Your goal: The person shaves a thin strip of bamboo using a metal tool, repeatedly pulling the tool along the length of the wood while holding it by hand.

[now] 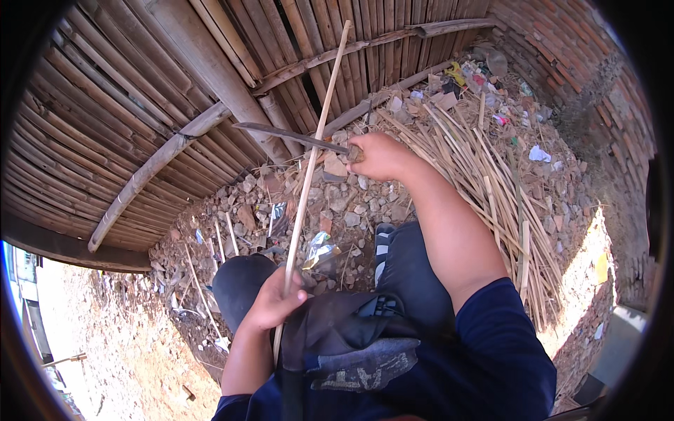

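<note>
A long, pale bamboo strip (316,144) slants up from my lap toward the bamboo wall. Near its lower end my left hand (276,299) is closed around it, with the thumb lying across. My right hand (379,156) grips the short handle of a long-bladed knife (291,135), held out to the left. The dark blade crosses the strip above its middle and appears to touch it. A dark cloth (337,330) covers my lap, below the left hand.
A bamboo wall (133,105) with round poles rises ahead and left. Many split bamboo strips (484,182) lie heaped on the right, beside a brick wall (562,42). Stones and rubble (344,200), with scraps of litter, cover the ground before my knees.
</note>
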`<act>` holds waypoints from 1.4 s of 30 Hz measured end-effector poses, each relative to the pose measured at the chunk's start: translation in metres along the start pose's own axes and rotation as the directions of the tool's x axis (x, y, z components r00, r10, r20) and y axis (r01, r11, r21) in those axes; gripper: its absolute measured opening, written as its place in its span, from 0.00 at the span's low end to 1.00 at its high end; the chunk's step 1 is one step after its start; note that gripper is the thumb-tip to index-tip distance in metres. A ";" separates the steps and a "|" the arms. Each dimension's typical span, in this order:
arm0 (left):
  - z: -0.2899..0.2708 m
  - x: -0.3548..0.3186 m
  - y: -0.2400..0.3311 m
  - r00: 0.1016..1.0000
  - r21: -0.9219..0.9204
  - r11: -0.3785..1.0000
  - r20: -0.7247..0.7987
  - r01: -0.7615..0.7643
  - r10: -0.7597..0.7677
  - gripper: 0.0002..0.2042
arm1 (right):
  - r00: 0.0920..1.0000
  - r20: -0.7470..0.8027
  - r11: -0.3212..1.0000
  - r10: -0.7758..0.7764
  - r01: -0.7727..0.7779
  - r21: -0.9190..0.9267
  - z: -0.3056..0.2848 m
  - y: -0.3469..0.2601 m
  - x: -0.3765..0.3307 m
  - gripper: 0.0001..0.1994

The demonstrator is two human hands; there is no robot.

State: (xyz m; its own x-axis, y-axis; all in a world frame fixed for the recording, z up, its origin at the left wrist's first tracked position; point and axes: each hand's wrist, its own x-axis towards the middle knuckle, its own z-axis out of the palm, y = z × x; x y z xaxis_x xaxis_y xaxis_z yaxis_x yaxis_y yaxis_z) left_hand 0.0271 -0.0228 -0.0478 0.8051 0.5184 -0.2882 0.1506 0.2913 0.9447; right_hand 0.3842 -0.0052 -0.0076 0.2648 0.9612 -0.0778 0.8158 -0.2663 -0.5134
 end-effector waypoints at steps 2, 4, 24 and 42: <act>0.001 0.002 0.000 1.000 -0.032 0.999 0.016 -0.009 0.010 0.19 | 0.987 0.100 0.989 -0.129 0.136 -0.066 0.007 -0.007 -0.006 0.26; 0.000 -0.002 0.001 1.000 -0.058 0.998 0.011 -0.008 0.009 0.19 | 0.962 0.196 0.976 -0.191 0.207 -0.065 -0.002 -0.025 -0.012 0.25; -0.005 -0.004 0.004 0.997 -0.056 0.997 0.057 0.059 -0.056 0.16 | 0.950 0.212 0.973 -0.230 0.216 0.087 0.007 -0.003 0.002 0.26; -0.004 0.003 0.000 0.996 -0.047 0.999 0.083 0.025 -0.021 0.16 | 0.981 0.169 0.987 -0.091 0.067 0.143 -0.005 0.006 0.000 0.24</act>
State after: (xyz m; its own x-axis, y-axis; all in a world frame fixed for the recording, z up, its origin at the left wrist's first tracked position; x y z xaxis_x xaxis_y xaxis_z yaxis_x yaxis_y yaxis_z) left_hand 0.0273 -0.0176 -0.0497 0.8466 0.4435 -0.2941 0.1438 0.3414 0.9288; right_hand 0.3917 -0.0070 -0.0063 0.0989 0.9798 -0.1740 0.7495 -0.1883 -0.6346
